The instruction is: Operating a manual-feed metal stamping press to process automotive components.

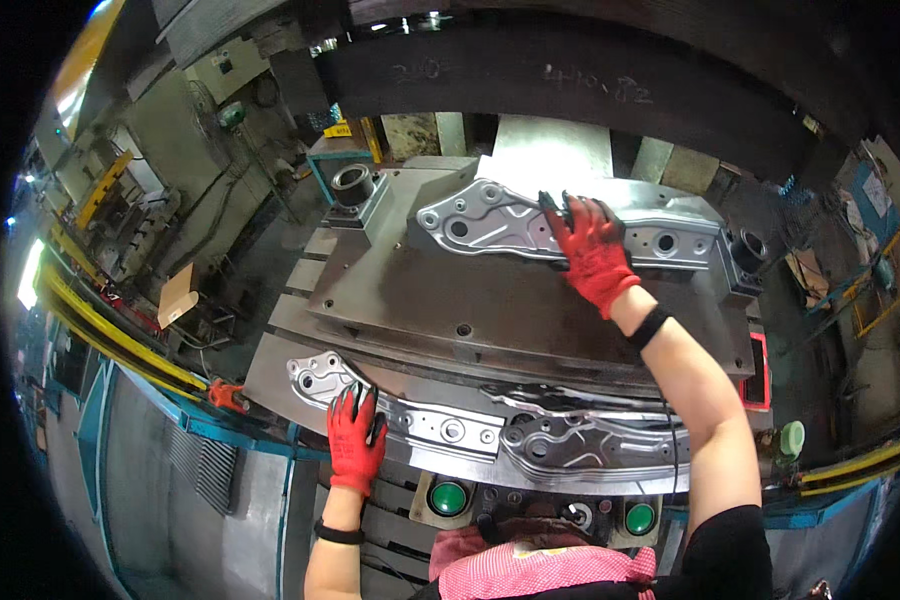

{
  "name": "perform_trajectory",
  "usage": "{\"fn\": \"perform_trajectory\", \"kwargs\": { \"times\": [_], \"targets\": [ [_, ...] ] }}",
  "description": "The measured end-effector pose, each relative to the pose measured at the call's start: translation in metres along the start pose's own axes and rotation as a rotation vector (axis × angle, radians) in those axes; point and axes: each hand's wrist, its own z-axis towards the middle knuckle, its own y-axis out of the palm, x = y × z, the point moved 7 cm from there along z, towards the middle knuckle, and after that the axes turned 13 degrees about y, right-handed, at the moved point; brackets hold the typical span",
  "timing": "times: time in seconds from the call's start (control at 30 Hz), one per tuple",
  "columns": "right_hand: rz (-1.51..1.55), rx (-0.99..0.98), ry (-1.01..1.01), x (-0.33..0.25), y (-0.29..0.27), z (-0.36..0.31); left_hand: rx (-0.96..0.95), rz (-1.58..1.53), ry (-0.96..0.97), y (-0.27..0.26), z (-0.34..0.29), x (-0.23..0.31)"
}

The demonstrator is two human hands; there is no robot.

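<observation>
My right hand (592,250), in a red glove with black fingertips, reaches across a long stamped metal bracket (490,222) on the raised die block (420,290). Its fingers and thumb close over the bracket's middle and hide that part. A similar bracket (440,427) lies along the front ledge. My left hand (356,440), gloved the same way, has its fingers bent over this piece near its wider, holed end. The underside of that grip is hidden. To its right are more stamped brackets (580,447), close together and partly overlapping.
Guide bushings (353,184) (746,250) stand at the die's two sides. A dark press beam (590,75) spans overhead. Green push buttons (448,498) (640,517) sit on the control box in front of me. Yellow and blue rails (120,325) run along the left.
</observation>
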Motion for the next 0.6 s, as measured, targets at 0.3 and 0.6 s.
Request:
{"fn": "perform_trajectory", "kwargs": {
  "times": [0.3,0.6],
  "targets": [
    [-0.063,-0.016,0.098,-0.009,0.028,-0.003,-0.135,-0.059,-0.41,0.024,-0.129,-0.039],
    [0.335,-0.385,0.366,0.07,-0.122,-0.069,-0.595,-0.913,-0.815,0.192,-0.213,-0.012]
  ]
}}
